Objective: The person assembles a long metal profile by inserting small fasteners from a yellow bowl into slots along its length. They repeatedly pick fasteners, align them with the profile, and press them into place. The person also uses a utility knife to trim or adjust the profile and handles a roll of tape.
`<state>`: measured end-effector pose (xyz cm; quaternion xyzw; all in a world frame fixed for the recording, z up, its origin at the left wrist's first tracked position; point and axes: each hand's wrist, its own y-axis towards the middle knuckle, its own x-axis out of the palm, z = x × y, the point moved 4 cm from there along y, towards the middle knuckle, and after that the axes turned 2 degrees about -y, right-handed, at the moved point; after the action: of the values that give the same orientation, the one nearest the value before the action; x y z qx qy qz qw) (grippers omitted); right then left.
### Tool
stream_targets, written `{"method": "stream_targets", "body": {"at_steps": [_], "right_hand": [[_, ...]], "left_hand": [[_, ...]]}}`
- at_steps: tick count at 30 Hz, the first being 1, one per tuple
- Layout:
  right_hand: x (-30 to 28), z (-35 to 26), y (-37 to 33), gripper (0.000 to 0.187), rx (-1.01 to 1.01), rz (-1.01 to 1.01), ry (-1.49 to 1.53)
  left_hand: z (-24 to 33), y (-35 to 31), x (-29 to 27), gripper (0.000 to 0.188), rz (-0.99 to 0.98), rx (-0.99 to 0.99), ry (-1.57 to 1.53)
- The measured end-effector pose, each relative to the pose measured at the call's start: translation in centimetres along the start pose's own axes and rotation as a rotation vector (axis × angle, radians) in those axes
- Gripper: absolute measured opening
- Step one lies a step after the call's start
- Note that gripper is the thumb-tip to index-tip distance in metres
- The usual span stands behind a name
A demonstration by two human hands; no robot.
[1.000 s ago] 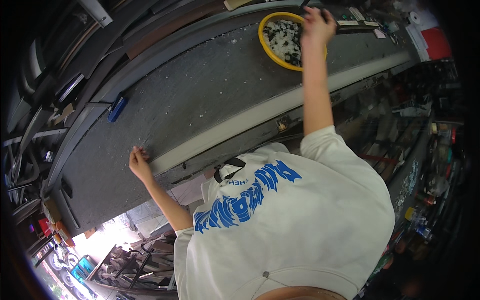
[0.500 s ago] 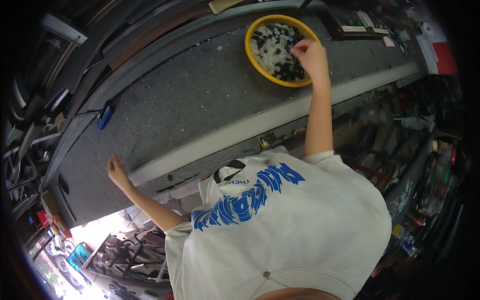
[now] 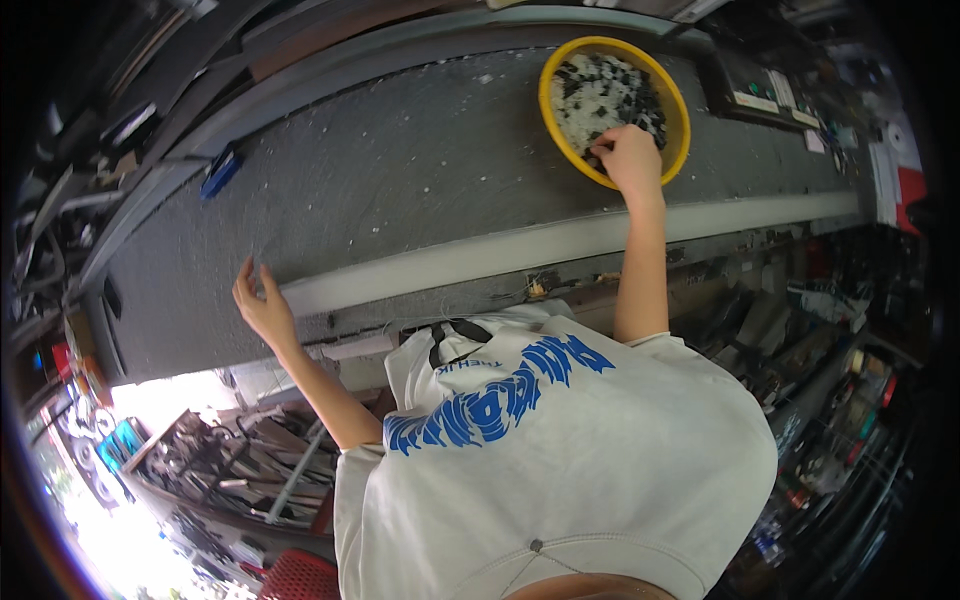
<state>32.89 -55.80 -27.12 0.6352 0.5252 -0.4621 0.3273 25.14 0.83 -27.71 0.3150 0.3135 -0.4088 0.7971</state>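
Grey bench (image 3: 400, 150) | yellow basin (image 3: 682, 135): pieces (image 3: 600, 98) under right grip (image 3: 636, 164), hold unclear | left grip (image 3: 266, 312) spread

Far right, a smooth, faintly glossy yellow plastic bowl (image 3: 680, 125) holds plastic-looking chips (image 3: 600, 95). The dark worktop (image 3: 430, 150) is matt and scuffed. Along its near edge, a pale bar (image 3: 460, 255) looks smooth, satiny. Nearest, a shirt (image 3: 600, 470) of matt cloth.

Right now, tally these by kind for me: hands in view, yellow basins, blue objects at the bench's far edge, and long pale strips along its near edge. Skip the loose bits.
Hands: 2 (left hand, right hand)
Yellow basin: 1
Blue object: 1
Pale strip: 1
Total: 5
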Motion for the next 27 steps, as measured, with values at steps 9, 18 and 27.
{"method": "stream_targets", "body": {"at_steps": [9,18,27], "right_hand": [[-3.3,-7.3,-2.5,0.022,0.014,0.347,0.483],[9.5,-35.5,-14.5,0.018,-0.332,-0.344,1.013],[15.5,-31.5,-12.4,0.036,0.193,0.101,0.29]], "left_hand": [[6.9,-0.4,-0.1,0.023,-0.102,0.143,-0.287],[4.2,-0.5,-1.7,0.029,-0.714,-0.183,-1.059],[-10.0,5.3,-4.0,0.036,-0.575,-0.445,-1.058]]}}
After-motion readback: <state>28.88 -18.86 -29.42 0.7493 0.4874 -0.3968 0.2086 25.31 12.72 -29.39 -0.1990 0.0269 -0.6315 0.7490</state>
